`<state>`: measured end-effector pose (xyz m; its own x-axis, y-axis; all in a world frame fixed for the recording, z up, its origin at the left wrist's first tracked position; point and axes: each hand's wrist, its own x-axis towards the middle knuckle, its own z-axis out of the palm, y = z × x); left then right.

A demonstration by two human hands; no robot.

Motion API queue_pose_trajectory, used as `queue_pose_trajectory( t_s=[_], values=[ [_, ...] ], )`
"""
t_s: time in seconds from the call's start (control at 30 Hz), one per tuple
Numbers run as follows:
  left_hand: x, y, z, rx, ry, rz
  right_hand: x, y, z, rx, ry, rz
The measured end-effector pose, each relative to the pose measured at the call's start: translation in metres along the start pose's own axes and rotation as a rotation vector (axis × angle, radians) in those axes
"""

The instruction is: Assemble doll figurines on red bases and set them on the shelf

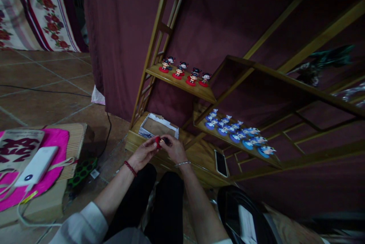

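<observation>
Between my two hands is a small figurine [163,142] with black hair and a red round base. My left hand [144,152] has its fingers closed on the red base side. The fingers of my right hand [174,149] pinch the dark head. Just beyond them, an open cardboard box [159,125] sits on the lower shelf. Several similar figurines with red bases [179,71] stand in two rows on the upper left shelf. More figurines [236,130], blue and white on blue bases, stand on the shelf to the right.
The wooden shelf unit [182,86] rises ahead of me against a dark red curtain [119,38]. A phone or tablet [221,163] lies on the lower shelf. At left, a white power bank [38,164] with a cable lies on a pink cloth. A dark bag [242,213] is at lower right.
</observation>
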<state>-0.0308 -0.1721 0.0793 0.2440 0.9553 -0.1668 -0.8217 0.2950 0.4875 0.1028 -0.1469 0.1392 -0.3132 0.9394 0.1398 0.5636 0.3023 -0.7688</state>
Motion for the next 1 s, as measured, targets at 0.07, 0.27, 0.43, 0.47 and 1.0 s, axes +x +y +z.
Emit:
queue_pose_trajectory(
  t_s=[0.07,0.27,0.43,0.47,1.0],
  values=[
    [-0.001,0.0,0.0,-0.002,-0.002,0.001,0.0,0.001,0.0,-0.01,-0.003,0.0],
    [-0.003,0.001,0.003,0.005,0.011,-0.004,0.0,0.001,0.001,-0.052,-0.004,-0.01],
    [-0.005,0.002,0.004,0.008,0.03,-0.006,-0.001,-0.001,0.001,-0.126,0.022,0.029],
    [-0.005,0.001,0.003,0.006,0.029,-0.005,-0.001,-0.002,0.001,-0.141,0.029,0.035],
    [-0.005,-0.002,0.003,-0.013,0.05,-0.009,-0.001,-0.014,0.005,-0.31,0.066,0.166]
  ],
)
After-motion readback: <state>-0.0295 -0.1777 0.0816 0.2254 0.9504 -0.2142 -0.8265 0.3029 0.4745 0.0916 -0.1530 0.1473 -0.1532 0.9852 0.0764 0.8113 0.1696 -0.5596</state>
